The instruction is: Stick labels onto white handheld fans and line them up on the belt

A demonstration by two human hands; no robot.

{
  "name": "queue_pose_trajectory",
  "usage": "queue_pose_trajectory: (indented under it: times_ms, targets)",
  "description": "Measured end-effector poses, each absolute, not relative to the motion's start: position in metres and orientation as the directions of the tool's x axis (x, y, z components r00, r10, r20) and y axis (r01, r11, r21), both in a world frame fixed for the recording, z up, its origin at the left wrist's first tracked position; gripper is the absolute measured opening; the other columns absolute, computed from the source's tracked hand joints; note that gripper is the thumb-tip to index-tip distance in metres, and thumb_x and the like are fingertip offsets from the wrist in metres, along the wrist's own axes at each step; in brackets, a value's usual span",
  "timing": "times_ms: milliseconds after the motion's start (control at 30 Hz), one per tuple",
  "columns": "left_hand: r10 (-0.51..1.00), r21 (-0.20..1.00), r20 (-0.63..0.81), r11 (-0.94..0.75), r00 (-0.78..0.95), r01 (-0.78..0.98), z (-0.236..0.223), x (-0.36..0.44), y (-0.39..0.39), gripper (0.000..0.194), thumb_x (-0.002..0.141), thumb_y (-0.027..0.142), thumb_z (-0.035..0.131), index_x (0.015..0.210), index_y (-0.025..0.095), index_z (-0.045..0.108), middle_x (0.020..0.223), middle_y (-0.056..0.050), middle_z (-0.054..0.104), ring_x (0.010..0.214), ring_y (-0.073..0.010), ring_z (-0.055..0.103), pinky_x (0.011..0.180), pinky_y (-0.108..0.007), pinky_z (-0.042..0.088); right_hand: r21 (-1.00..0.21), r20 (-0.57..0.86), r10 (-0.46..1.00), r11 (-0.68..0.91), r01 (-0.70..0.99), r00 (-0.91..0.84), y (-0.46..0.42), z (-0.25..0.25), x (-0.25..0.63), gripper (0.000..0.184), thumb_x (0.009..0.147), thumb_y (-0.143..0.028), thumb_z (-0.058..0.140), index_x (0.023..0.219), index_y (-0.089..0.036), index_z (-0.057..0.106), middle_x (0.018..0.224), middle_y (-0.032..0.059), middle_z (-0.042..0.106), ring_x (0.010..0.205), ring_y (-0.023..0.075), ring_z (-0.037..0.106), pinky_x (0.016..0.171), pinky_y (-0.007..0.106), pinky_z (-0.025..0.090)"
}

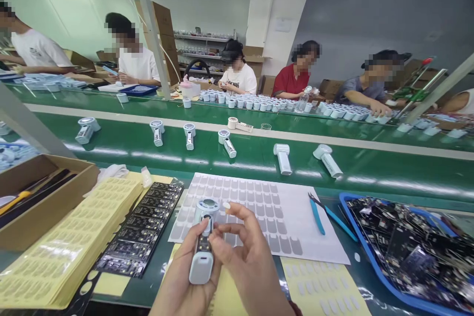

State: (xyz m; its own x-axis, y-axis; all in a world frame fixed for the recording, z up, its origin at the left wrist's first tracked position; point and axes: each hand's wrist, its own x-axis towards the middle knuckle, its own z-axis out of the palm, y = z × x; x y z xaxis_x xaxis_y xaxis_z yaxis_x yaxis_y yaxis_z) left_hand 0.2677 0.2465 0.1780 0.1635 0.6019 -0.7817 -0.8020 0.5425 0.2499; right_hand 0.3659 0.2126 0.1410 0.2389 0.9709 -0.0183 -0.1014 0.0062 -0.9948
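Observation:
My left hand point(188, 261) is wrapped round a small pale-blue handheld fan point(201, 269). Its round head points away from me, and a dark circuit board shows in the open handle, whose near end has a small port. My left thumb presses near the top of the handle. From the right, my right hand point(248, 252) closes its thumb and middle finger against the side of the handle. My right index finger is raised, with a small white oval at its tip, perhaps a sticker. Under the hands lies a white sheet of grey stickers point(272, 210).
Left are a strip of circuit boards point(138, 237), yellow sticker sheets point(70, 237) and a cardboard box point(44, 207). Right are blue-handled cutters point(335, 219) and a blue tray point(366, 264) of boards. Several fans stand on the green conveyor point(252, 168); co-workers point(240, 76) sit beyond.

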Motion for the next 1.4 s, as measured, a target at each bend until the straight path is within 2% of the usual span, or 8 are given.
queue_pose_trajectory:
  times_ms: [200,400,500,733,867,1033,1167,1400]
  targets:
    - [0.713,0.575,-0.701,0.551,-0.017,-0.604,0.138,0.24,0.245,0.013,0.085,-0.001,0.058,0.08,0.007,0.067,0.075,-0.012,0.071,0.066,-0.0187,0.072,0.069,-0.031,0.064,-0.993,-0.013,0.993,-0.027,0.115,0.12,0.209,0.103,0.385,0.013,0.083,-0.034,0.069,0.081,-0.022,0.068,0.105,0.0036,0.064,0.065,0.0116,0.058,0.048,0.021,0.043]
    - [0.816,0.688,-0.578,0.504,0.025,-0.523,0.124,0.228,0.235,0.01,0.076,0.004,0.07,0.084,0.01,0.074,0.094,-0.015,0.077,0.104,-0.0293,0.072,0.096,-0.035,0.057,-0.885,0.169,0.98,0.102,0.454,0.109,0.194,0.073,0.371,0.015,0.083,-0.011,0.06,0.073,-0.022,0.063,0.094,0.002,0.065,0.085,0.0179,0.066,0.074,0.027,0.052]
    - [0.845,0.706,-0.53,0.484,0.068,-0.517,0.125,0.229,0.233,0.015,0.072,0.006,0.074,0.086,0.012,0.076,0.099,-0.012,0.077,0.112,-0.0277,0.069,0.101,-0.031,0.053,-0.778,0.282,0.959,0.212,0.592,0.028,0.192,0.067,0.369,0.019,0.083,-0.006,0.055,0.078,-0.023,0.062,0.091,0.0026,0.064,0.085,0.0195,0.065,0.068,0.027,0.049]
    - [0.826,0.738,-0.563,0.511,0.014,-0.441,0.125,0.228,0.235,0.028,0.069,0.007,0.079,0.096,0.012,0.075,0.1,-0.013,0.078,0.106,-0.0256,0.071,0.084,-0.023,0.058,-0.989,0.048,0.999,0.049,0.137,-0.008,0.195,0.085,0.387,0.007,0.08,-0.022,0.07,0.073,-0.021,0.068,0.085,-0.0008,0.061,0.058,0.0088,0.047,0.052,0.022,0.038]
    - [0.819,0.732,-0.57,0.539,0.057,-0.417,0.132,0.235,0.238,0.04,0.067,0.029,0.087,0.103,0.015,0.074,0.097,-0.011,0.078,0.095,-0.0264,0.074,0.069,-0.024,0.059,-0.999,-0.009,0.997,-0.013,-0.046,-0.071,0.198,0.115,0.392,0.017,0.081,-0.037,0.072,0.078,-0.021,0.068,0.091,0.0014,0.059,0.061,0.0102,0.043,0.046,0.022,0.027]
    - [0.814,0.692,-0.575,0.536,0.081,-0.483,0.142,0.255,0.246,0.028,0.083,0.037,0.072,0.105,0.018,0.075,0.109,-0.008,0.076,0.112,-0.0257,0.067,0.088,-0.03,0.057,-0.999,0.006,0.994,0.012,0.052,-0.109,0.205,0.147,0.391,0.007,0.08,-0.017,0.066,0.074,-0.021,0.064,0.096,0.0024,0.057,0.088,0.0166,0.058,0.052,0.022,0.034]
    - [0.817,0.719,-0.577,0.506,-0.003,-0.478,0.142,0.267,0.252,0.018,0.089,0.027,0.066,0.105,0.022,0.073,0.12,-0.004,0.073,0.126,-0.0202,0.058,0.111,-0.03,0.041,-0.987,0.012,0.997,0.025,0.158,-0.082,0.21,0.156,0.396,0.013,0.08,-0.009,0.064,0.074,-0.021,0.062,0.094,-0.0004,0.054,0.082,0.0134,0.058,0.057,0.022,0.04]
    - [0.811,0.712,-0.584,0.53,0.032,-0.46,0.148,0.279,0.258,0.02,0.093,0.026,0.06,0.107,0.02,0.072,0.116,-0.006,0.074,0.121,-0.0203,0.061,0.11,-0.032,0.043,-0.957,0.068,0.995,0.084,0.277,-0.069,0.215,0.154,0.406,0.018,0.081,-0.005,0.065,0.075,-0.02,0.058,0.094,-0.002,0.054,0.076,0.0107,0.058,0.071,0.024,0.046]
